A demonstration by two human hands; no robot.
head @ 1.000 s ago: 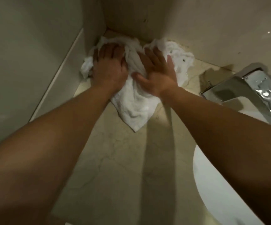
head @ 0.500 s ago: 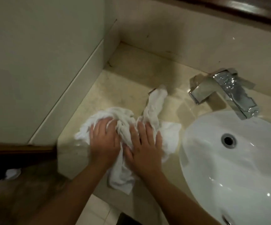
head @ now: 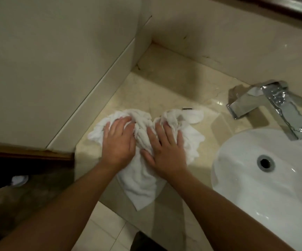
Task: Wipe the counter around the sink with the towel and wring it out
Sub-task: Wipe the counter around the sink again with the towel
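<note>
A bunched white towel (head: 143, 180) lies on the beige marble counter (head: 166, 87) to the left of the sink. My left hand (head: 118, 142) presses flat on the towel's left part, fingers straight and pointing away from me. My right hand (head: 166, 149) presses on its right part with fingers spread; the fingertips sink into the folds. A corner of the towel hangs over the counter's front edge. The white oval sink (head: 266, 187) is at the right, with its drain hole showing.
A chrome faucet (head: 273, 105) stands behind the sink. Tiled walls close the counter at the left and back, meeting in a corner (head: 151, 42). Floor tiles (head: 101, 232) show below the counter's front edge. A dark wooden ledge (head: 27, 154) runs at the left.
Both hands dragged the towel from the back corner toward the counter's front edge, then slid it slightly away and rightward. The towel's right end now spreads out toward the faucet.
</note>
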